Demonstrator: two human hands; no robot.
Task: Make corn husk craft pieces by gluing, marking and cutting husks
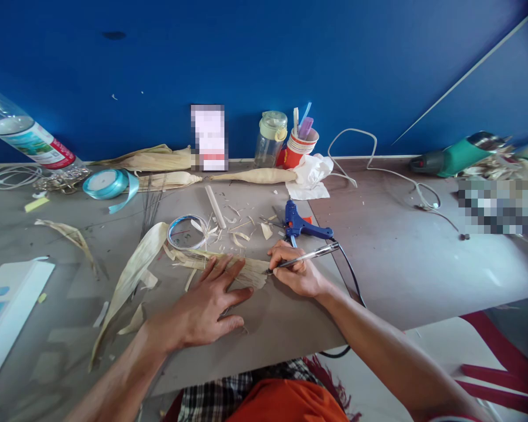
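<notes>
My left hand [213,299] lies with fingers spread on a flat piece of dried corn husk [256,271], pressing it to the table. In my right hand [297,271] is a clear-barrelled pen [308,256], its tip down at the right edge of that husk. Just beyond the right hand rests a blue hot glue gun [303,224] with a black cord. A roll of tape [169,233] stands behind the left hand, next to husk scraps [242,236]. Left of the left hand is a long curled husk [132,281].
At the back are a phone [209,138], a lidded bottle [270,140], a paper cup of pens [301,145] and crumpled tissue [310,176]. A turquoise ribbon roll [103,183] and large plastic bottle [30,140] stand left. A green tool [460,155] and white cable [391,171] lie right.
</notes>
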